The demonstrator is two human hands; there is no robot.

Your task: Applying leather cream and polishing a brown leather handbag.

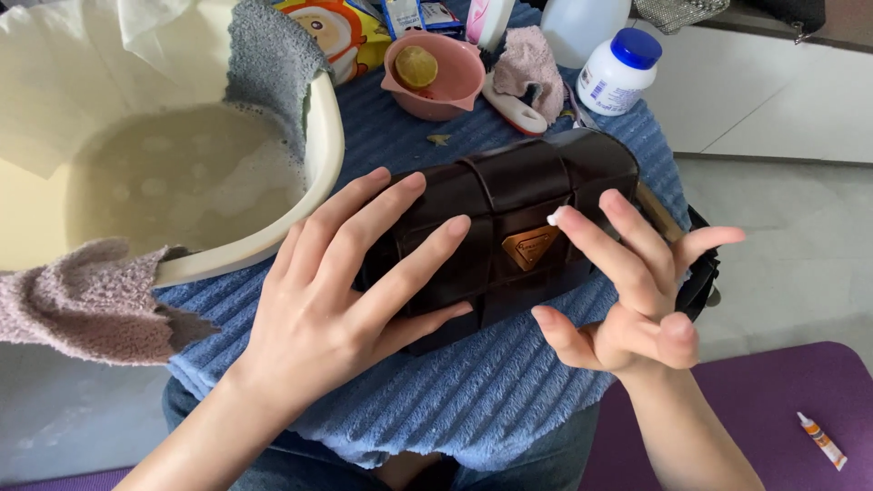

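A dark brown woven leather bag [527, 186] with a triangular brass plate [530, 245] lies on a blue ribbed towel [473, 391] over my lap. My left hand [346, 291] rests flat on the bag's left half, fingers spread, steadying it. My right hand [632, 282] hovers at the bag's right side, its index fingertip carrying a white dab and touching the leather just right of the brass plate. The bag's strap [700, 273] hangs off the right edge.
A cream basin [323, 136] of soapy water stands at left, with grey and pink cloths [91, 300] draped on its rim. Behind are a pink bowl [455, 86] with a lemon half, a brush [514, 107], a white blue-capped bottle [618, 71]. A small tube [821, 440] lies on a purple mat.
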